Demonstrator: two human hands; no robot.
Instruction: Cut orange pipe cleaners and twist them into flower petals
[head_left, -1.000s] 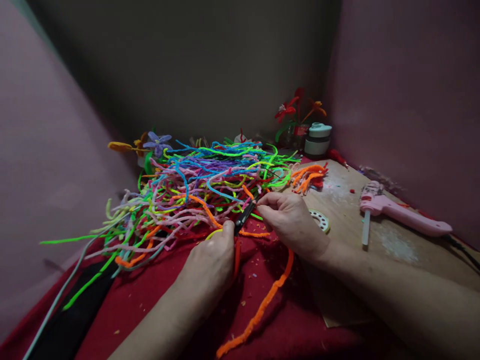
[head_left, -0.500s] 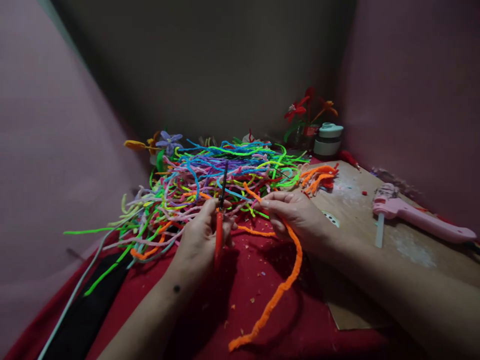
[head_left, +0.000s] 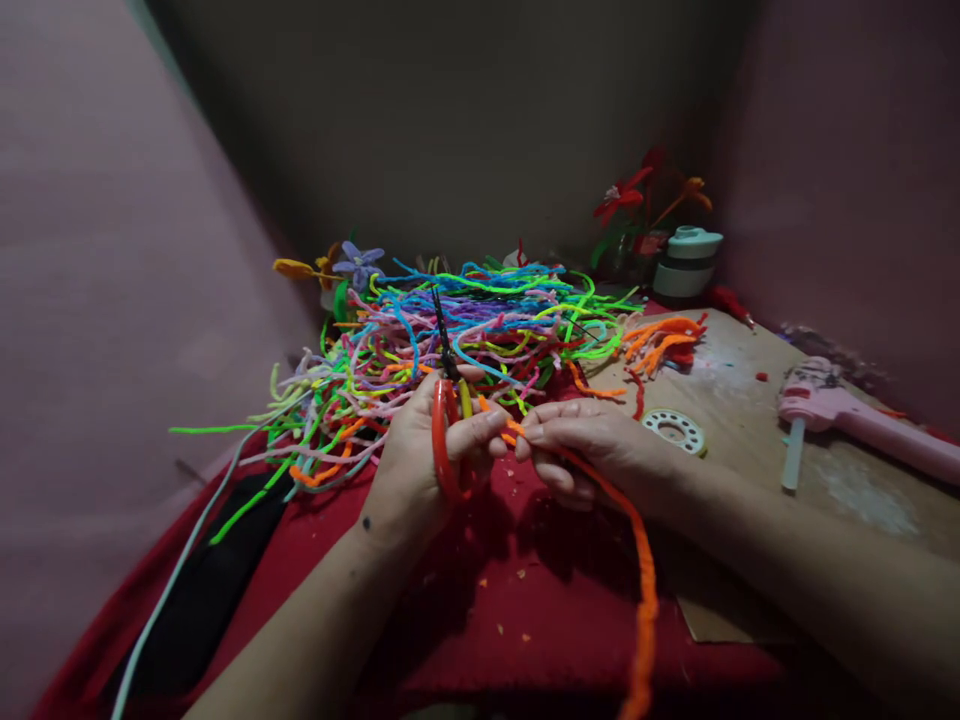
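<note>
Red-handled scissors rest in my left hand, their dark blades pointing up and away. The thumb and fingers of that hand also pinch the near end of an orange pipe cleaner. Close beside it, my right hand grips the same pipe cleaner between closed fingers. From there the orange length curves down to the right and runs out of the bottom of the view. Behind both hands lies a tangled heap of colourful pipe cleaners.
On the right, a brown board holds a pink glue gun, a white round disc with holes and orange pieces. A lidded jar and fuzzy flowers stand behind. A pale cable crosses the left.
My hands have come together, and my left fingers now pinch the orange pipe cleaner's end. The scissors have turned, showing their handle loop. The long orange part has swung right. The view has shifted slightly.
</note>
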